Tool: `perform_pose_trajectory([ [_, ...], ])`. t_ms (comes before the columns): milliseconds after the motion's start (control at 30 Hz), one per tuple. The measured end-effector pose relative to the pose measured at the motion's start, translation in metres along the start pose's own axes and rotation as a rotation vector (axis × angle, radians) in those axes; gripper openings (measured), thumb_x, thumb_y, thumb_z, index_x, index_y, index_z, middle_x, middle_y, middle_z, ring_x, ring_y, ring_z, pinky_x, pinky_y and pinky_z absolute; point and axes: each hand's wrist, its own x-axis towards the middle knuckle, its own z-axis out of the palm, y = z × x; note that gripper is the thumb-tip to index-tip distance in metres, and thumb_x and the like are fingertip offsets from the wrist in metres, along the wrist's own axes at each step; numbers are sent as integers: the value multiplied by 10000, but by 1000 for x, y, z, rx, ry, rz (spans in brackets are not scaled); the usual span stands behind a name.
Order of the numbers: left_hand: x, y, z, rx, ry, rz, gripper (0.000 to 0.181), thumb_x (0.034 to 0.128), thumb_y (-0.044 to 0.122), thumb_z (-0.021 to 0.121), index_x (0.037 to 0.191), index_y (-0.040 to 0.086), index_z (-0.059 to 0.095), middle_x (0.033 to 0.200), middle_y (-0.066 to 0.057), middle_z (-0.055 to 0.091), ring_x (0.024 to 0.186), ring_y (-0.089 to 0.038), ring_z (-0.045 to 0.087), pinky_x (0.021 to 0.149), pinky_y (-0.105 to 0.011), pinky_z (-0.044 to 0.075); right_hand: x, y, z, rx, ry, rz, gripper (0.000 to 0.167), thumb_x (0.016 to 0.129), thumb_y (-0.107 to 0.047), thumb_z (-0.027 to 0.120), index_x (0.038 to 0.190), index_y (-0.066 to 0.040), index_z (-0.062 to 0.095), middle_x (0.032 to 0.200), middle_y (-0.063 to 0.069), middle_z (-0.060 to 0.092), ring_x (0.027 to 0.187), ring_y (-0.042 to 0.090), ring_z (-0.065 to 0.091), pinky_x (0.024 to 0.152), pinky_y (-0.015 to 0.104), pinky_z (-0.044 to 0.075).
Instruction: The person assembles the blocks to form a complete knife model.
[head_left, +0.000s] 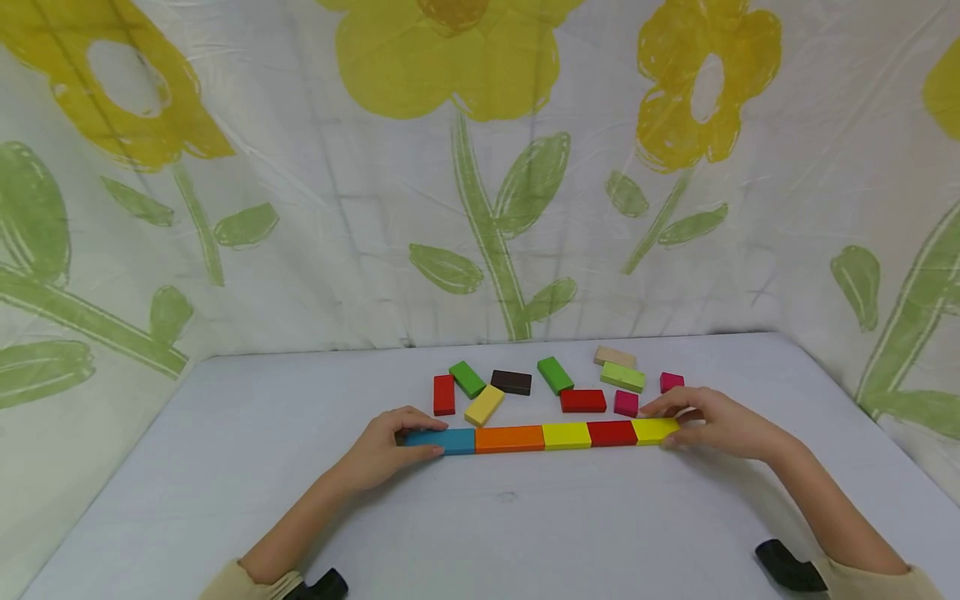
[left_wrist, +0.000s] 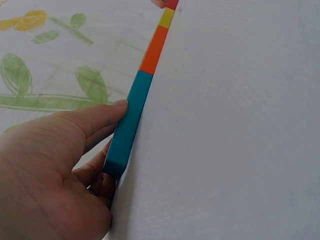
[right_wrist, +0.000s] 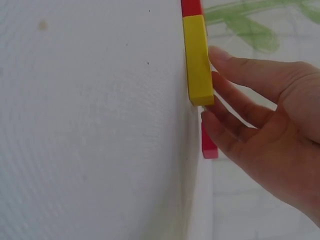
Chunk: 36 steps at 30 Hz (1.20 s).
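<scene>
A straight row of blocks lies on the white table: a blue block [head_left: 446, 440] at the left end, then an orange block [head_left: 510, 438], a yellow block [head_left: 567, 436], a red block [head_left: 612, 432], and another yellow block [head_left: 655, 430] at the right end. Neighbouring ends touch or nearly touch. My left hand [head_left: 382, 450] holds the blue block, its thumb [left_wrist: 112, 111] along one long side and other fingers around the end. At the far end of the row, my right hand [head_left: 716, 425] pinches the yellow end block [right_wrist: 199, 60] between thumb and fingers.
Behind the row lie several loose blocks, among them a dark block [head_left: 512, 382], a green block [head_left: 555, 376], a red block [head_left: 583, 401] and a pink block [head_left: 626, 403] near my right fingertips. A flower-printed curtain [head_left: 360, 283] hangs behind the table [head_left: 495, 525].
</scene>
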Motion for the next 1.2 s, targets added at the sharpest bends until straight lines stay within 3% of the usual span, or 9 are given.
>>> perform_pose_trajectory([
  [133, 1, 2, 0, -6, -6, -3, 309, 965, 197, 785, 1246, 71, 772, 1239, -105, 714, 1154, -262, 593, 922, -279, 527, -1, 2, -4, 2, 15, -33, 362, 959, -79, 756, 1301, 25, 698, 1236, 148, 724, 1022, 54, 627, 918, 201, 559],
  [567, 1, -1, 0, 11, -8, -12, 322, 959, 214, 791, 1254, 86, 771, 1229, -90, 715, 1145, -270, 591, 911, -263, 529, 3, -20, -5, -23, 101, -49, 346, 973, -108, 751, 1288, 23, 689, 1238, 153, 716, 1030, 154, 660, 881, 209, 574],
  [700, 1, 0, 2, 3, 0, -11, 315, 957, 217, 792, 1241, 83, 775, 1216, -89, 718, 1122, -257, 589, 891, -261, 523, 12, -30, -6, -36, 114, -44, 359, 970, -112, 754, 1298, 18, 687, 1257, 168, 717, 1038, 199, 671, 887, 214, 575],
  [967, 0, 0, 4, -8, 31, -27, 306, 952, 223, 798, 1224, 85, 781, 1194, -79, 726, 1084, -237, 584, 847, -248, 509, 36, -52, -7, 17, 89, -121, 349, 978, -55, 725, 1311, 36, 675, 1301, 231, 686, 1081, 348, 671, 887, 229, 580],
  [1200, -1, 2, 4, 2, 52, -42, 300, 945, 232, 805, 1210, 92, 788, 1185, -74, 724, 1076, -230, 584, 851, -253, 508, 65, -72, -3, 25, 64, -101, 339, 994, -99, 722, 1317, -3, 682, 1334, 224, 677, 1122, 318, 674, 946, 240, 562],
])
